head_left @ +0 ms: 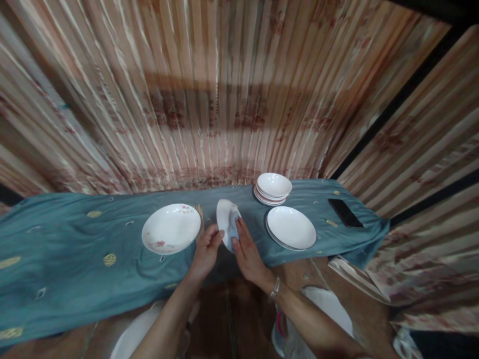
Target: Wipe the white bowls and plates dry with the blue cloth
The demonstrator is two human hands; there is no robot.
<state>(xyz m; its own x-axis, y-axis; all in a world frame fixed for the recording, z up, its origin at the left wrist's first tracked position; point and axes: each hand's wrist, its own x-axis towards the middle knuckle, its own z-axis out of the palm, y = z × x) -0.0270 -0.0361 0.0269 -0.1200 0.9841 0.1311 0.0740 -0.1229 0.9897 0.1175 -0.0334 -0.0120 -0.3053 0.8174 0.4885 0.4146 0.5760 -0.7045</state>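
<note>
A small white bowl [224, 213] is held up on its side above the near edge of the table. My left hand [206, 245] grips its rim from the left, thumb on the near side. A light blue cloth [233, 228] lies against the bowl, pressed there by my right hand [250, 253], whose fingers reach along its right side. Part of the bowl is hidden behind the cloth and fingers. To the left sits a large white plate with flower prints [172, 227]. Chopsticks [201, 219] lie beside it, partly hidden by the plate and my left hand.
At the back right stands a stack of white bowls [274, 185]. Nearer is a small pile of white plates [292, 228], with a black phone [345, 213] farther right. A blue-green cloth [82, 249] covers the narrow table. A pleated curtain [224, 99] hangs behind.
</note>
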